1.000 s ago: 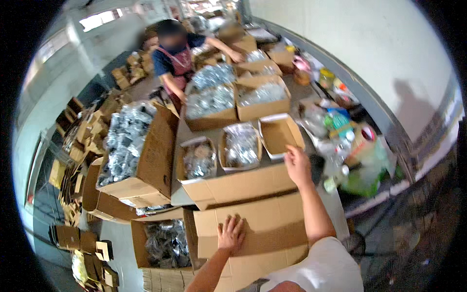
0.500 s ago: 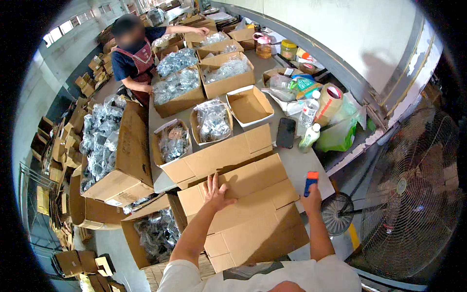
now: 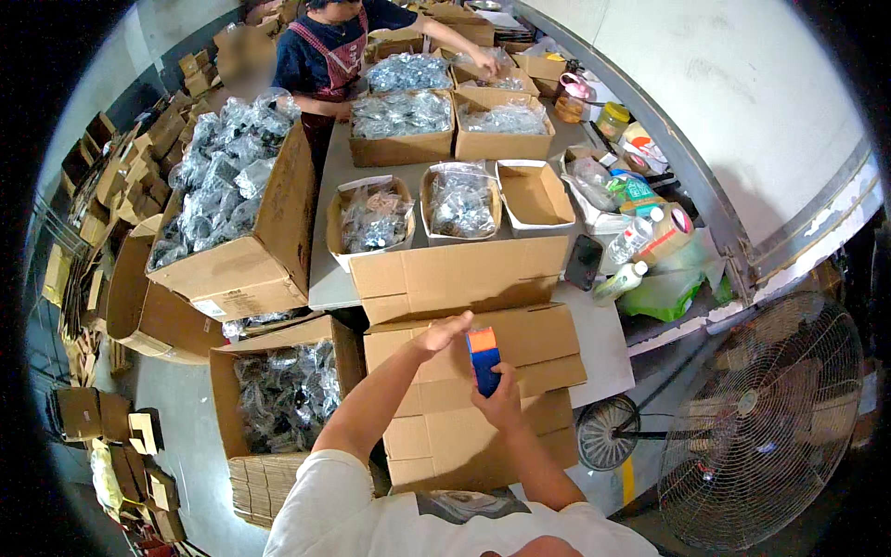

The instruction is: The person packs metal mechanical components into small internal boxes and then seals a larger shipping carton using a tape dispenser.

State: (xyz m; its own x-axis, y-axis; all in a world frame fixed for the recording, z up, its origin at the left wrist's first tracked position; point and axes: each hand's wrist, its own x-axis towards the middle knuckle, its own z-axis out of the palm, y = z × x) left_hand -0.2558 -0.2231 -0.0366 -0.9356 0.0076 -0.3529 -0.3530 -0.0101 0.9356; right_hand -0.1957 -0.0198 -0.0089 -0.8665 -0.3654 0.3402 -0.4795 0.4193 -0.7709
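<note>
Here, right grip point(image 3: 499, 397) wraps blocky blue-orange tool point(image 3: 484, 367); left grip point(image 3: 443, 336) flat, empty, over creased cardboard point(image 3: 534, 343).

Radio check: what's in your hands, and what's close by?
Left hand empty, over cardboard. Right hand gripping blue-and-orange tool. Dark phone on table, right of the cardboard's far flap.

The left forearm point(image 3: 382, 397) leans to the right, and the left hand point(image 3: 440, 336) is unfolded, with its fingers point(image 3: 458, 324) stretched toward the right. The right forearm point(image 3: 540, 466) leans to the left; the right hand point(image 3: 499, 399) is curled in a grip, nearer to the body.
</note>
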